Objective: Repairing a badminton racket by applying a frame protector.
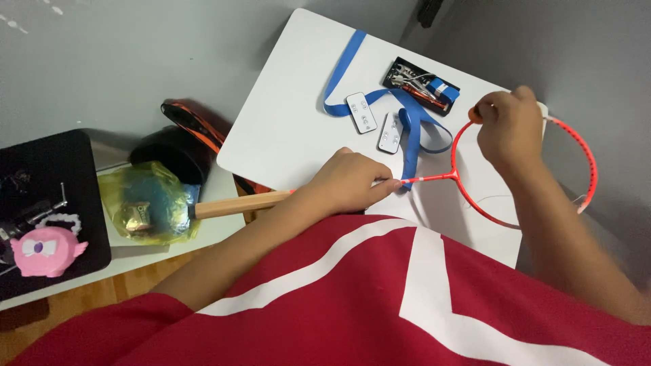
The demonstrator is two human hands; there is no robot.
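A red badminton racket lies across the white table (285, 115), its head frame (591, 169) at the right and its wooden handle (237, 204) sticking out past the left edge. My left hand (346, 183) grips the thin shaft (434, 178) just below the head. My right hand (510, 127) pinches the top of the red frame. A loose thin string (491, 198) curls inside the head. A blue ribbon (342, 68) loops over the table behind the racket.
Two small white remotes (361, 112) and a black tray with tools (420, 85) sit on the table. To the left are a yellow bag with blue contents (152, 200), a black bag (173, 152), and a pink toy (44, 249) on a black surface.
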